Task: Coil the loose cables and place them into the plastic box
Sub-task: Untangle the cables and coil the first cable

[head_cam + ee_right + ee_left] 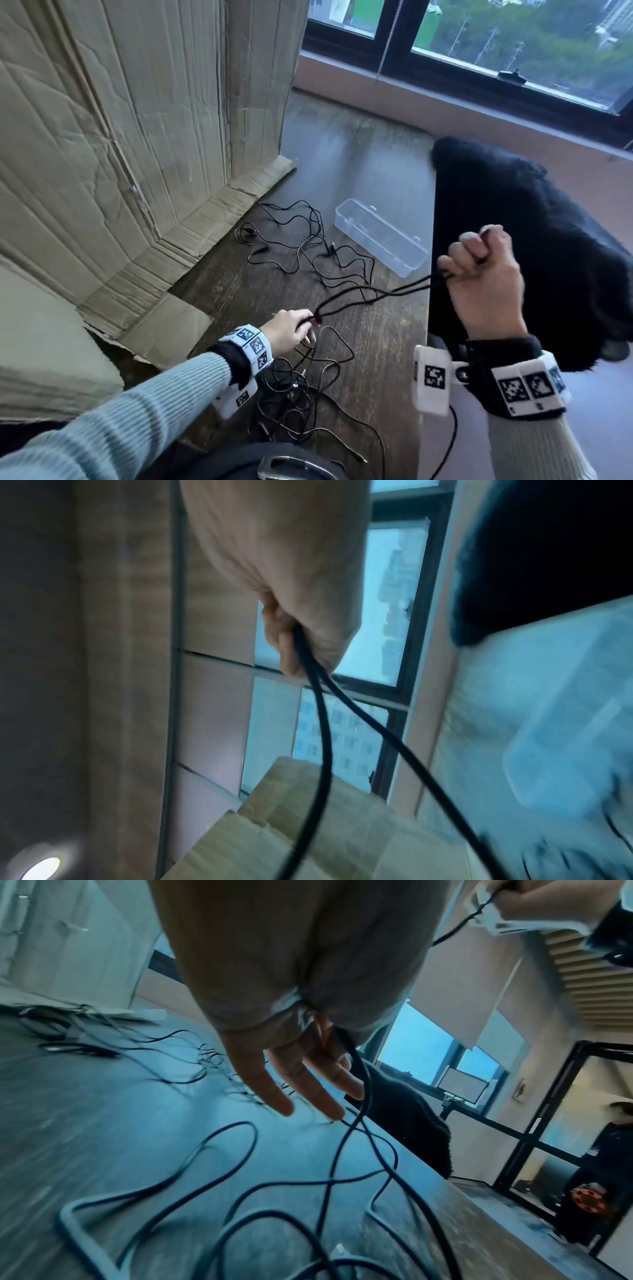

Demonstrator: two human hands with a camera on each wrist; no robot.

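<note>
both hands (291,330) (479,274) hold, seemingly, one black cable (376,294).

Daylight enters through the window (513,41); both wrist views are blue-tinted, motion-blurred, and edge-distorted.

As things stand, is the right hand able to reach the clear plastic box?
Probably yes. The plastic box lies open on the table just ahead-left of the right hand, nothing between them. But that hand grips a black cable strung to the left hand.
</note>
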